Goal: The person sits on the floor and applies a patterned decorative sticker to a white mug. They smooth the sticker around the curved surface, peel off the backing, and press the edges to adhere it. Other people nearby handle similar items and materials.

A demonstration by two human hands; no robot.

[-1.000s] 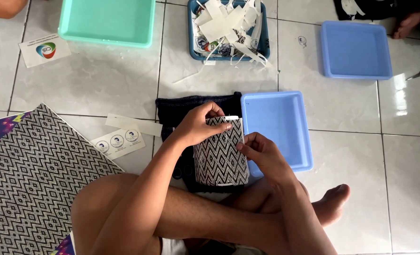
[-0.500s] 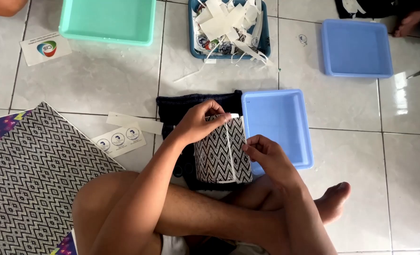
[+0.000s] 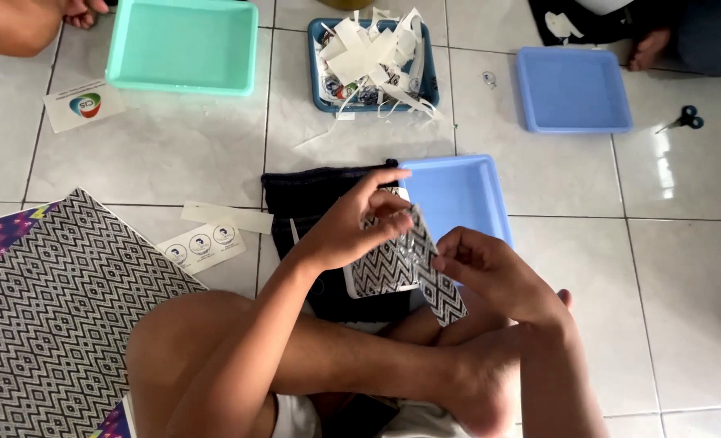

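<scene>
I sit cross-legged on a tiled floor. My left hand (image 3: 352,223) pinches the top of a black-and-white zigzag-patterned pouch (image 3: 401,268) held above my lap. My right hand (image 3: 490,272) grips the pouch's right edge, which is turned at an angle so its narrow side faces up. A dark blue cloth (image 3: 303,199) lies under the pouch on the floor. Just behind my hands stands a light blue tray (image 3: 466,195).
A patterned sheet (image 3: 52,300) lies at the left, with a sticker sheet (image 3: 202,246) and paper strip beside it. Farther off stand a green tray (image 3: 182,45), a dark blue tray of paper scraps (image 3: 372,61), another blue tray (image 3: 575,89) and scissors (image 3: 683,119). Other people's limbs show at the top corners.
The pouch was held flat facing me; now my right hand has twisted its right side outward and down, and my left fingers have shifted along its top edge.
</scene>
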